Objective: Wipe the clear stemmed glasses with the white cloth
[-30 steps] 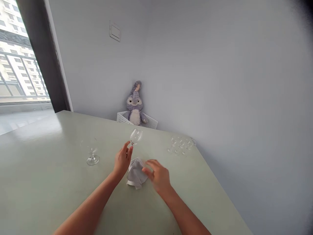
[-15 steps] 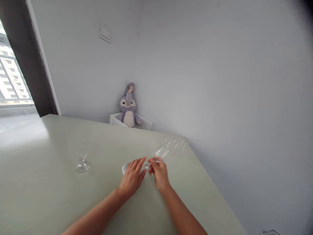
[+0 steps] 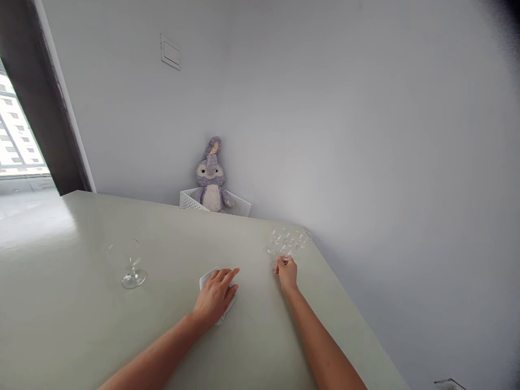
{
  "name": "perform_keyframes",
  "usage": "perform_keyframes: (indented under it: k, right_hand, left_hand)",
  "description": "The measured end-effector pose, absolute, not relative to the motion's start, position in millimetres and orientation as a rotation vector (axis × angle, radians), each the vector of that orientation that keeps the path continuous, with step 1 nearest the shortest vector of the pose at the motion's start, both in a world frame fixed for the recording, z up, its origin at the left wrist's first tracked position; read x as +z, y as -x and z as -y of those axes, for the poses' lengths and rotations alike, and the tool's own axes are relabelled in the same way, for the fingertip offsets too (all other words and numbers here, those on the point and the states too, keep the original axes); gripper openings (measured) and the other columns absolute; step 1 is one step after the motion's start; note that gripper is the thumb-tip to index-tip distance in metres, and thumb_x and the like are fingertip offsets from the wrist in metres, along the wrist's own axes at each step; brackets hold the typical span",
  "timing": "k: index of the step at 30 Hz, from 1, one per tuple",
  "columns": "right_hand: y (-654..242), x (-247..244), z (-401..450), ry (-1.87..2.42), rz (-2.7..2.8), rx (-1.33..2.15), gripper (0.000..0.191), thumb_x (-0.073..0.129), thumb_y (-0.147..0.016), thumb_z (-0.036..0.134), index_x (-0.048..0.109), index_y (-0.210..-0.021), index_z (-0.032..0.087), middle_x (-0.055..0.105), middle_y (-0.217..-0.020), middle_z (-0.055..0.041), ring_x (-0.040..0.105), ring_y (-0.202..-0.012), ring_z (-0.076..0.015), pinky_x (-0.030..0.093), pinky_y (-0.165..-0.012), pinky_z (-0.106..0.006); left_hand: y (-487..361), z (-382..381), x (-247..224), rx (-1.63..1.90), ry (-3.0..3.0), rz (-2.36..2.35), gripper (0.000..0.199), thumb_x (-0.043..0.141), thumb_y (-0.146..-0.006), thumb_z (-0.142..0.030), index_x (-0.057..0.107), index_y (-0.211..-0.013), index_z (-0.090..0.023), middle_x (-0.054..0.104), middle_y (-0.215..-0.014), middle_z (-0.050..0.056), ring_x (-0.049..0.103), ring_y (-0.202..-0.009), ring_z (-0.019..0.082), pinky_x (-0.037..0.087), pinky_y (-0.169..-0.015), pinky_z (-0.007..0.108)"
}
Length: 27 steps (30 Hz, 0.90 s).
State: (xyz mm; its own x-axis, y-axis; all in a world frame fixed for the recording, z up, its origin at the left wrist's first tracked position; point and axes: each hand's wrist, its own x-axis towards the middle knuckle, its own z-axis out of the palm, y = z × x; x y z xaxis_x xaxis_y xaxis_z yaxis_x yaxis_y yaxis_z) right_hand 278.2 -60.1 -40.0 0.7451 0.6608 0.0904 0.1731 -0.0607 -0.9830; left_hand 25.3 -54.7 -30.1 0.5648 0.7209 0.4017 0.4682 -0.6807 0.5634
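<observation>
Carried rightward since the earlier frames, a small clear glass [image 3: 285, 259] is now held by the right hand [image 3: 286, 271] at the near side of the clustered glasses [image 3: 288, 238]. At the far left, the wall is bordered by a dark frame [image 3: 44, 97]. A larger stemmed glass [image 3: 134, 279] is stood upright on its foot on the pale green table [image 3: 162, 341], well apart from both hands. Next, a pale cloth [image 3: 206, 278] is partly covered by the left hand [image 3: 216, 295], which is laid over it palm down, fingers loosely spread. Behind the table, a grey plush toy [image 3: 212, 181] is seated in a white perforated basket [image 3: 242, 207]. To the right, the small glass is pinched between thumb and fingers; whether it is touched by its neighbours cannot be told.
</observation>
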Motion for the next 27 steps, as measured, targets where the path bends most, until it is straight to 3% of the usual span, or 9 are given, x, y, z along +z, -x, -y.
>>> perform_keyframes:
  k: [5,10,14,17,21,24,27]
  right_hand:
    - [-277.2,-42.6,51.6,1.643,0.698,0.444,0.035,0.055,-0.063,0.037,0.055,-0.090,0.014,0.055,-0.065,0.0018,0.052,-0.046,-0.0109,0.043,-0.045,-0.024]
    - [-274.5,-41.4,77.4,1.703,0.659,0.356,0.041,0.055,-0.061,0.032,0.052,-0.098,0.017,0.057,-0.081,-0.0029,0.053,-0.058,-0.0130,0.040,-0.047,-0.023]
    - [-258.0,-38.1,106.6,1.698,0.780,0.381,0.030,0.052,-0.067,0.036,0.055,-0.090,0.017,0.058,-0.074,-0.0019,0.050,-0.056,-0.0134,0.039,-0.050,-0.025]
    - [-231.1,-28.2,118.0,1.663,1.040,0.482,0.024,0.050,-0.072,0.037,0.057,-0.084,0.018,0.058,-0.071,-0.0017,0.050,-0.057,-0.0141,0.040,-0.053,-0.026]
    - [-181.5,-7.4,120.4,1.600,1.428,0.510,0.019,0.045,-0.079,0.032,0.057,-0.083,0.018,0.059,-0.075,-0.0030,0.052,-0.063,-0.0148,0.042,-0.061,-0.027]
    - [-142.6,2.2,119.7,1.546,1.785,0.303,0.018,0.042,-0.083,0.030,0.058,-0.084,0.021,0.059,-0.081,-0.0044,0.053,-0.075,-0.0167,0.042,-0.068,-0.029]
    - [-112.3,-1.0,118.1,1.624,2.055,0.077,0.024,0.056,-0.074,0.043,0.058,-0.087,0.022,0.059,-0.085,-0.0074,0.052,-0.081,-0.0224,0.042,-0.066,-0.032]
  left_hand:
    - [-23.8,54.4,-22.6,0.953,-2.411,-0.943,0.035,0.039,-0.085,-0.026,0.047,-0.119,-0.029,0.056,-0.110,0.005,0.049,-0.103,0.019,0.044,-0.084,0.038]
    - [-18.2,71.5,13.9,1.079,-2.278,-0.887,0.029,0.040,-0.085,-0.025,0.054,-0.110,-0.027,0.056,-0.112,0.005,0.048,-0.104,0.019,0.044,-0.085,0.036]
    - [-6.6,95.3,44.5,1.221,-1.761,-0.875,0.023,0.039,-0.085,-0.028,0.059,-0.098,-0.024,0.056,-0.109,0.005,0.053,-0.097,0.017,0.046,-0.080,0.031]
    - [15.6,103.1,48.0,1.479,-1.289,-0.997,0.024,0.042,-0.083,-0.031,0.054,-0.102,-0.022,0.056,-0.104,0.006,0.055,-0.089,0.016,0.047,-0.078,0.030]
    - [62.5,89.0,31.3,1.794,-0.859,-1.341,0.037,0.048,-0.078,-0.035,0.043,-0.114,-0.027,0.049,-0.113,0.004,0.050,-0.102,0.017,0.042,-0.086,0.032]
    - [96.7,68.8,17.5,1.706,-0.825,-1.550,0.060,0.058,-0.070,-0.039,0.034,-0.124,-0.031,0.037,-0.130,0.006,0.038,-0.118,0.022,0.034,-0.096,0.040]
    - [119.6,49.1,8.5,1.551,-0.857,-1.632,0.080,0.063,-0.066,-0.040,0.021,-0.133,-0.029,0.026,-0.138,0.010,0.027,-0.126,0.027,0.029,-0.099,0.044]
